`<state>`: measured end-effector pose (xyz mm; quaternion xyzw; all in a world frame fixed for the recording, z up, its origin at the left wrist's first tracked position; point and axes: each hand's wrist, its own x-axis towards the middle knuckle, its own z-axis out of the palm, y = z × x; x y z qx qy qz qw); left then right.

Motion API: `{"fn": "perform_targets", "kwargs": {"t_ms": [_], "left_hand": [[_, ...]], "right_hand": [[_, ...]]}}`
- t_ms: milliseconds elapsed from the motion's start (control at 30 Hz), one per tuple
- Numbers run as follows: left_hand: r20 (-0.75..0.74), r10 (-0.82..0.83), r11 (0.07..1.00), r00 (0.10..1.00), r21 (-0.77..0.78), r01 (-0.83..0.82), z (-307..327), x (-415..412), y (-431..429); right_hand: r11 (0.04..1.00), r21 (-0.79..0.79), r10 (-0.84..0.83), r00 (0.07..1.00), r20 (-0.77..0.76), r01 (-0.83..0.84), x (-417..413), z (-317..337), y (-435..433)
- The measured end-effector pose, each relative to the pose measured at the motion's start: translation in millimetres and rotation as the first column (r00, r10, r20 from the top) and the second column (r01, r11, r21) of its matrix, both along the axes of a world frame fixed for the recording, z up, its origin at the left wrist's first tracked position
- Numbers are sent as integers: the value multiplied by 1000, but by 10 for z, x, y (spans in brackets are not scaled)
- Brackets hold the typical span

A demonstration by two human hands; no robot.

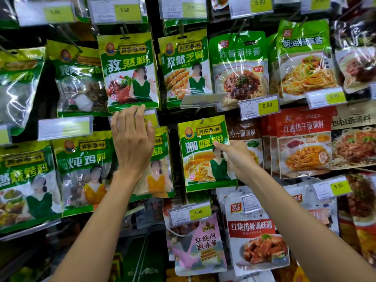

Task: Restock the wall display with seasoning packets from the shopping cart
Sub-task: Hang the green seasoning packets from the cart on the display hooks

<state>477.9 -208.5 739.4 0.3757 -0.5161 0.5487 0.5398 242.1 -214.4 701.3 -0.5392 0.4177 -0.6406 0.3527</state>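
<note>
The upright curry packet (pixel 203 153) at its peg (pixel 202 120) was pinched by its right edge in the right hand (pixel 234 157), the left hand (pixel 132 137) spread beside.

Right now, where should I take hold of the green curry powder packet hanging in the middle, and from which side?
Pinch its right edge near mid-height, coming from the right. The curry powder packet is flat and thin and hangs from a peg through its top hole, so its free side edge suits a pinch with the fingers. The right hand pinches there.
</note>
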Motion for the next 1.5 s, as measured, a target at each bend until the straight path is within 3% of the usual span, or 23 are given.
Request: {"fn": "perform_targets", "kwargs": {"t_ms": [333,533,633,733,833,967,1033,1067,1233,1400,1500], "left_hand": [[33,29,999,999,24,-29,3,22,34],[37,-12,997,999,79,9,-49,-120,223],[77,-139,987,987,89,132,-281,-388,346],[44,-337,919,940,232,319,-777,-876,485],[-138,-532,714,836,458,530,-1449,-1542,685],[-468,-617,212,632,675,707,-2433,-2468,1039],[-584,-582,-48,566,720,692,-2912,-2890,1238],[-605,-574,-136,552,735,665,-3136,-3084,1342],[-602,-566,-450,563,798,401,-4191,-3875,1729],[-607,-553,-672,572,730,125,-5108,-4481,1969],[-559,-570,-727,602,685,-52,-5652,-4703,2070]], "right_hand": [[948,-68,-319,939,-131,312,170,-12,-206],[906,-156,-417,892,-174,393,73,-94,-87],[889,-223,-443,874,-201,400,-195,-294,191],[896,-223,-429,878,-211,384,-583,-699,613],[900,-146,-433,878,-203,410,-1016,-1338,1140],[867,98,-465,865,-190,488,-1635,-2364,1904],[784,238,-535,819,-209,573,-1945,-2889,2280],[729,304,-575,790,-213,613,-2086,-3156,2472],[394,570,-678,647,-350,721,-2609,-4345,3375],[67,746,-758,521,-394,662,-2890,-5281,3968],[-99,794,-779,450,-436,599,-2899,-5762,4164]]}}
